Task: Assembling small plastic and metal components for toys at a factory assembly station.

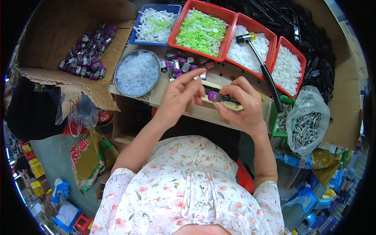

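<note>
1. Your right hand's (pixel 246 100) thumb and fingers pinch a purple-and-grey part (pixel 212 96) over a cream-coloured strip (pixel 235 105) at the bench edge.
2. Your left hand (pixel 181 93) is just beside it, index finger extended, the others curled (whether they grip anything, I cannot tell).
3. Beyond your fingers lie loose purple-and-metal pieces (pixel 177 67), near a round dish (pixel 138 88).
4. A hammer (pixel 268 77) lies across the red bins (pixel 232 57), its handle reaching down toward a green tray (pixel 279 132) and a clear bag (pixel 309 127).
</note>
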`<control>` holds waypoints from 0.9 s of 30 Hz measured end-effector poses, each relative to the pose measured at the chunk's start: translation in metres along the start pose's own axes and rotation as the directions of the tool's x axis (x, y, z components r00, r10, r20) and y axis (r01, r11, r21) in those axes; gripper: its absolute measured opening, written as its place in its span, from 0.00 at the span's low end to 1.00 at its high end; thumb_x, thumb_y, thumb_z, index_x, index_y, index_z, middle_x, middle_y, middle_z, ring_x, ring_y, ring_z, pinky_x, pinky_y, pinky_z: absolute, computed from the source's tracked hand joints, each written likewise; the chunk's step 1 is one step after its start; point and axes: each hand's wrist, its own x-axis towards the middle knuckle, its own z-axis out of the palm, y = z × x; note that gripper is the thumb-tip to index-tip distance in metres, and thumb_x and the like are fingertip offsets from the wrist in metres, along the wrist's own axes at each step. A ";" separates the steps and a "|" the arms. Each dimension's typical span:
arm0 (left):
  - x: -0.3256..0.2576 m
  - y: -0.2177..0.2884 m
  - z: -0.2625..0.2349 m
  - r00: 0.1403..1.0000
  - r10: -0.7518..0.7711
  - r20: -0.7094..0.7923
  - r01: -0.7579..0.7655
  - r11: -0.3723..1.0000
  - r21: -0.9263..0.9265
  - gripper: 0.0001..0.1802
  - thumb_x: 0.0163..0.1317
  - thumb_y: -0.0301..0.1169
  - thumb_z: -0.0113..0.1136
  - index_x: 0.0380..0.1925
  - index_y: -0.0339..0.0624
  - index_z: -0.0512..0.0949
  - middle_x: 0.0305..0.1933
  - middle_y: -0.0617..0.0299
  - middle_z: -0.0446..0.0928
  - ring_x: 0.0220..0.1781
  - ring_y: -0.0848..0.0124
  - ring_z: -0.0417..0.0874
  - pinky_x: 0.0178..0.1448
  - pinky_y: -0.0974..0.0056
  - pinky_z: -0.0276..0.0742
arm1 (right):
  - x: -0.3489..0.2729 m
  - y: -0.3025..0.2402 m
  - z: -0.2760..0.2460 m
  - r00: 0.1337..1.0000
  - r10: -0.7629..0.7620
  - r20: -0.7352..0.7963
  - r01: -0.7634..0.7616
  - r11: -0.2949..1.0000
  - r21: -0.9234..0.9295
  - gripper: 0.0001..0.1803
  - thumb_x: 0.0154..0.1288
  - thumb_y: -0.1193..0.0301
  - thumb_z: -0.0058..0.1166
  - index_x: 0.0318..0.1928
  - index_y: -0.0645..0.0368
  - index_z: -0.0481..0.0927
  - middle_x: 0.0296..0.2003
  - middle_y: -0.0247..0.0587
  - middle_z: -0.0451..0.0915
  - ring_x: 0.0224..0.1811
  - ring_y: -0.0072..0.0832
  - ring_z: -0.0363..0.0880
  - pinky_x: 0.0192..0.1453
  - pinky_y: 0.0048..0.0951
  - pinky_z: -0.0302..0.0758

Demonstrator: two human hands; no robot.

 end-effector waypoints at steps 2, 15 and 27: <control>-0.003 -0.003 -0.007 0.989 0.101 -0.104 -0.093 0.993 0.075 0.20 0.76 0.35 0.52 0.62 0.38 0.76 0.40 0.65 0.78 0.36 0.79 0.78 0.41 0.74 0.74 | 0.004 0.002 0.004 1.000 0.009 0.025 -0.003 0.964 -0.265 0.14 0.50 0.70 0.70 0.36 0.60 0.80 0.32 0.38 0.74 0.33 0.34 0.77 0.37 0.33 0.71; -0.004 -0.022 -0.005 0.694 0.685 0.223 -0.511 0.250 0.822 0.14 0.57 0.21 0.67 0.44 0.33 0.82 0.43 0.51 0.78 0.43 0.54 0.80 0.46 0.57 0.78 | 0.020 0.011 0.024 0.971 0.120 0.209 -0.036 0.931 -0.364 0.13 0.50 0.71 0.68 0.35 0.59 0.79 0.33 0.39 0.72 0.38 0.38 0.77 0.39 0.38 0.68; 0.002 -0.037 -0.010 0.642 0.666 0.380 -0.551 0.056 0.832 0.19 0.53 0.21 0.67 0.47 0.32 0.81 0.45 0.52 0.77 0.48 0.55 0.80 0.51 0.53 0.78 | 0.023 0.017 0.019 0.962 0.084 0.260 0.010 0.940 -0.340 0.11 0.53 0.71 0.67 0.33 0.60 0.78 0.34 0.41 0.73 0.37 0.42 0.77 0.41 0.42 0.71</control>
